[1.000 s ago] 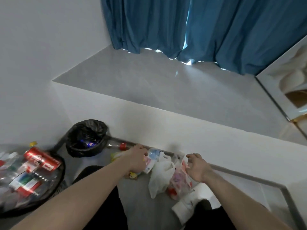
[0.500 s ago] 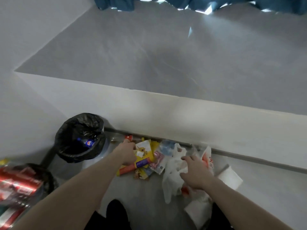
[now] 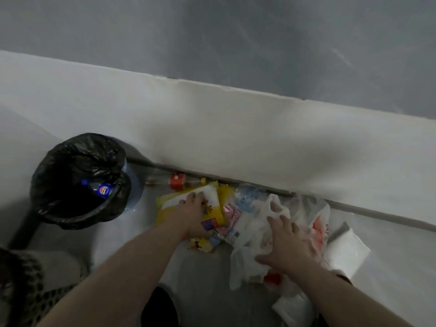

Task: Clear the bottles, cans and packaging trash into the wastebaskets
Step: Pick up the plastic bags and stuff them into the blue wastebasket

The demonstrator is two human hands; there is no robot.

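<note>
A heap of packaging trash lies on the floor against the baseboard. My left hand (image 3: 191, 214) rests on the yellow snack wrappers (image 3: 165, 208), fingers reaching over a white wrapper. My right hand (image 3: 289, 246) presses with spread fingers on a crumpled white plastic bag (image 3: 250, 232). A clear bottle with a red label (image 3: 176, 181) lies along the baseboard behind the wrappers. A crushed clear bottle with a blue label (image 3: 245, 198) sits in the heap. The wastebasket with a black liner (image 3: 70, 161) stands to the left, a Pepsi bottle (image 3: 103, 190) inside it.
A bag with red print (image 3: 318, 226) and a white packet (image 3: 346, 251) lie right of my right hand. The white riser of a raised platform (image 3: 236, 138) runs right behind the heap. Something with a spotted pattern (image 3: 23, 296) is at the bottom left edge.
The view tipped further down and closer to the floor. My left hand moved onto the yellow wrappers, and my right hand spread flat over the white plastic bag.
</note>
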